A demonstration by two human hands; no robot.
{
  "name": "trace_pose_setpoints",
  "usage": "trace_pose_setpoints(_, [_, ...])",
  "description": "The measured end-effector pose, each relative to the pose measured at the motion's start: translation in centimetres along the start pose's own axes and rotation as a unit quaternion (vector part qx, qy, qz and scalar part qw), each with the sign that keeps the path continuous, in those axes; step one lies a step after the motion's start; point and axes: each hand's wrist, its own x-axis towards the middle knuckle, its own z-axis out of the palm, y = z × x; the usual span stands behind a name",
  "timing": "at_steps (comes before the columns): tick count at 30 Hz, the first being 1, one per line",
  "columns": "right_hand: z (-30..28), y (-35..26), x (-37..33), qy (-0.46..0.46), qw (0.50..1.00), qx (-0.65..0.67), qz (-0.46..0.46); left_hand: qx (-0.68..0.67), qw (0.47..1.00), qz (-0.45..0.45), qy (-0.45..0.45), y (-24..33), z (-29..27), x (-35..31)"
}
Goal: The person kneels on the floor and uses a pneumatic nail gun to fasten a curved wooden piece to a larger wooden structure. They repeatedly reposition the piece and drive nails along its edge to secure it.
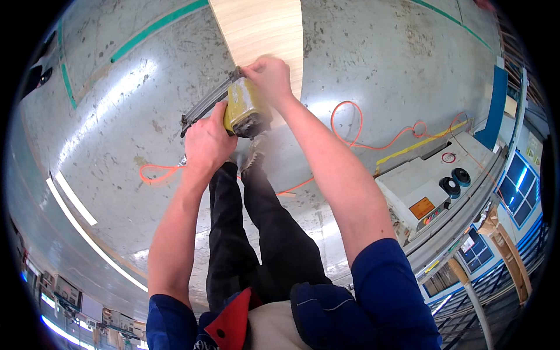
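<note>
My left hand (205, 139) is wrapped round the grip of a yellow-green pneumatic nail gun (241, 104). Its long dark magazine (207, 102) sticks out to the left, and its nose meets the near left part of a pale wood-grain board (262, 29). Beside the nose, my right hand (271, 79) is closed, with thumb and fingertips pressed together over the board's near end. Whatever those fingers pinch is hidden. An orange air hose (157, 175) runs from a metal fitting just below my left hand.
The hose loops across the scuffed grey floor (146, 122) behind my legs to the right. A pale machine cabinet (431, 181) with black knobs stands at the right, beside yellow floor tape (402, 153). Green tape (157, 26) marks the floor at the far left.
</note>
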Motion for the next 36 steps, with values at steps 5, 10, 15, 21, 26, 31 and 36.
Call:
trace_pose_setpoints(5, [0.1, 0.6, -0.4, -0.009, 1.000, 0.023, -0.005, -0.014, 1.000, -0.012, -0.017, -0.4, 0.1, -0.9])
trace_pose_setpoints(10, [0.3, 3.4, -2.7, -0.020, 0.999, -0.040, -0.003, -0.034, 0.999, -0.011, -0.020, -0.6, 2.0, -3.7])
trace_pose_setpoints(15, [1.3, 5.5, -3.7, -0.030, 0.998, 0.004, 0.055, -0.048, 0.999, -0.021, -0.005, -1.3, 4.6, -3.9])
trace_pose_setpoints(21, [1.9, 5.2, -3.3, 0.004, 0.999, -0.011, 0.053, -0.014, 0.999, -0.025, -0.016, -1.1, 4.7, -2.4])
trace_pose_setpoints(26, [1.7, 5.2, -2.9, -0.014, 0.998, -0.012, 0.063, 0.019, 1.000, -0.009, -0.005, -0.4, 4.6, -2.2])
trace_pose_setpoints(31, [1.8, 5.4, -3.0, -0.006, 0.999, 0.002, 0.040, 0.016, 1.000, -0.004, 0.008, -0.3, 5.2, -2.6])
trace_pose_setpoints(36, [1.7, 5.5, -3.0, -0.010, 0.999, -0.007, 0.035, 0.020, 1.000, -0.012, 0.003, -0.2, 5.5, -2.5])
